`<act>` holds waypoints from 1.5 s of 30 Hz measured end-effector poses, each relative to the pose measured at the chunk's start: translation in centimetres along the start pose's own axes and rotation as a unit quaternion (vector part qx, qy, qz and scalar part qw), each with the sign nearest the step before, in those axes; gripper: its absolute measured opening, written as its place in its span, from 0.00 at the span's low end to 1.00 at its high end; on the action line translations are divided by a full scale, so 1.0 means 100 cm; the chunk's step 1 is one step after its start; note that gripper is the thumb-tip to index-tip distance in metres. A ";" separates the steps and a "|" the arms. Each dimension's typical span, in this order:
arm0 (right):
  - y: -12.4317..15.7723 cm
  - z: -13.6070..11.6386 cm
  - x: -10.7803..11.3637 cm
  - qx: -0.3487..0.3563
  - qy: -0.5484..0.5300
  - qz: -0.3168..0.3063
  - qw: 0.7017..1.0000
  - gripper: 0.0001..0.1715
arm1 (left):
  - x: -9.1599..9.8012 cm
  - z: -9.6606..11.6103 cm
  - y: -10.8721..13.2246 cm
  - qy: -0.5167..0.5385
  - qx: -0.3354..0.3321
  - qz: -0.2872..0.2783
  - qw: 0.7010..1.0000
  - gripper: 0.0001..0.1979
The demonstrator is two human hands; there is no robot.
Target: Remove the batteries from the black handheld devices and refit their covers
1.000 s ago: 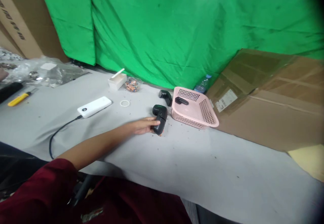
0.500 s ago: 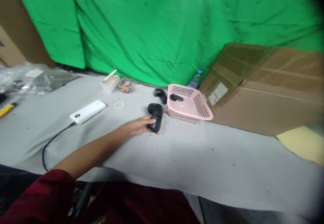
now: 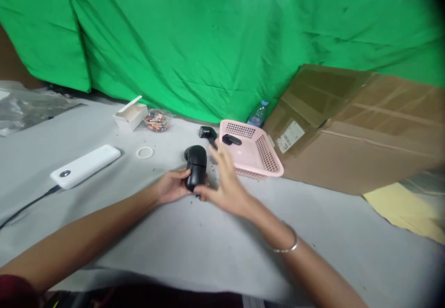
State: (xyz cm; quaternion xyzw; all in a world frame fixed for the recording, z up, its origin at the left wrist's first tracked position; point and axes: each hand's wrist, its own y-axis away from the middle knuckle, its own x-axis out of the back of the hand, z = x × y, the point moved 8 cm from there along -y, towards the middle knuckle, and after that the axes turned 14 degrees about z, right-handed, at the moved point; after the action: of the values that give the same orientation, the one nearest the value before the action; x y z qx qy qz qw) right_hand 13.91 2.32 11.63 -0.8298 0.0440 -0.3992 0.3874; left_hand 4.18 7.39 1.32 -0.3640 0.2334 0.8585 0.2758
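Matt black plastic device [image 3: 196, 166]; pink plastic basket [image 3: 267, 157], perforated; smooth, glossy white plastic power bank [image 3: 85, 165]; clear plastic bottle [image 3: 259, 114]; brown corrugated cardboard [image 3: 361, 150], slightly rough; creased green cloth backdrop [image 3: 194, 43]; matt grey counter [image 3: 139, 252] covering.

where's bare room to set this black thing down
Bare grey cloth lies right of your right hand, in front of the pink basket and cardboard sheet; another lies between the white power bank and your left hand. It's crowded behind the black handheld device, by the basket.
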 end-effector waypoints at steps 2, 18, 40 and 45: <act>0.007 0.010 -0.014 0.002 -0.022 -0.021 1.000 0.65 | -0.004 -0.004 0.000 -0.022 0.005 -0.021 1.000 0.18; 0.037 0.013 -0.029 -0.075 -0.104 -0.128 0.983 0.89 | -0.016 -0.023 0.022 -0.060 0.033 -0.051 0.996 0.24; 0.029 0.010 -0.022 -0.097 -0.142 -0.060 0.983 0.78 | -0.018 -0.022 0.020 -0.091 0.041 -0.073 0.992 0.25; 0.034 0.015 -0.028 -0.117 -0.139 -0.085 0.980 0.80 | -0.011 -0.025 0.014 -0.089 0.048 -0.045 0.994 0.22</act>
State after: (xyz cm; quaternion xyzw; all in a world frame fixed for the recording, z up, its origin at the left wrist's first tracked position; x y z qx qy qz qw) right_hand 13.89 1.94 7.01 -0.9174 -0.0349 -0.3039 0.2547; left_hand 5.14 4.50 0.93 -0.2828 0.2323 0.8620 0.3507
